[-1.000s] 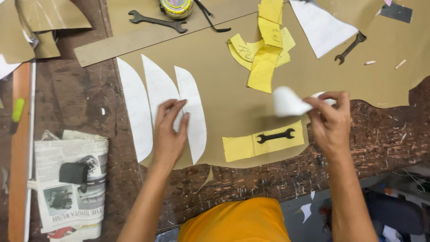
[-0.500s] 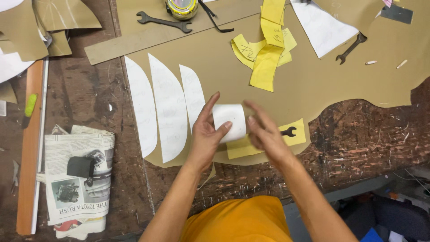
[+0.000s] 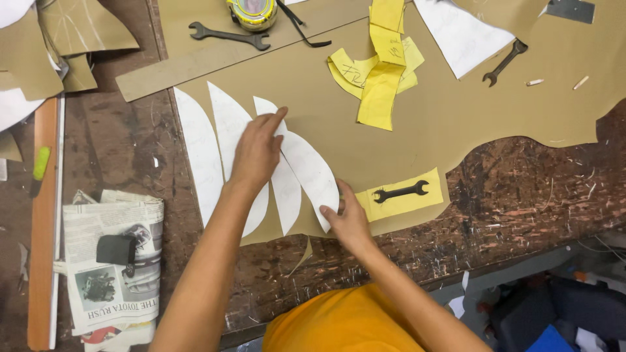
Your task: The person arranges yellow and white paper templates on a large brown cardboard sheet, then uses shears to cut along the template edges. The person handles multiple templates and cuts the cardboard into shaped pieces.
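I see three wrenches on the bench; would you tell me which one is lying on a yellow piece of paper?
The black wrench nearest the right hand; it rests on a yellow rectangle, while the other two lie directly on brown cardboard.

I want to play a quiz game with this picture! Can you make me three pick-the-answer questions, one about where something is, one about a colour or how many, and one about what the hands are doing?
1. Where does the small black wrench lie?
A. on a yellow paper
B. on the newspaper
C. in a hand

2. How many white leaf-shaped paper pieces lie side by side on the brown card?
A. one
B. four
C. seven

3. What are both hands doing?
A. gripping wrenches
B. hanging in the air
C. pressing flat on the white pieces

Answers:
1. A, the wrench rests on the yellow rectangle.
2. B, four curved pieces show.
3. C, the left hand and the right hand touch the pieces, holding nothing.
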